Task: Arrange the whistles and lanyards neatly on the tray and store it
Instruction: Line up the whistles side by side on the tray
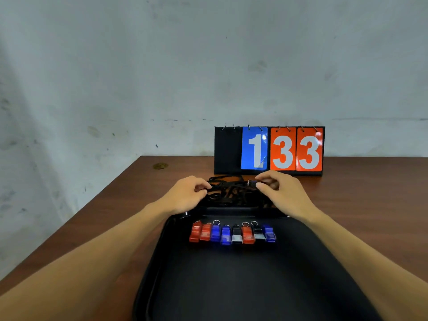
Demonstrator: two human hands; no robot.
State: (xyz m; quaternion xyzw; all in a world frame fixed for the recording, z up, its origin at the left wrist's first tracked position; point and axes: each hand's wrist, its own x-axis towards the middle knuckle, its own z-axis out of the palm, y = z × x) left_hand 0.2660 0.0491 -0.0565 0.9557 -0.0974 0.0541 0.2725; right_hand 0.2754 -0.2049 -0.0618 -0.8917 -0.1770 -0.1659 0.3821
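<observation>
A black tray [231, 281] lies on the brown table in front of me. Several whistles [232, 234], red, blue and black-and-white, stand side by side in a row across its far part, their metal rings pointing away. Beyond the tray's far rim a tangle of black lanyards [231, 191] rests on the table. My left hand [185, 193] grips cords at the left of the tangle. My right hand [278, 188] pinches a lanyard's metal clip end at the right of it.
A flip scoreboard [269, 150] showing a blue 1 and two orange 3s stands at the back, close behind the lanyards, against a grey wall. A small round brass disc [160, 166] sits near the table's far left corner. The table edge [88, 205] runs diagonally at left.
</observation>
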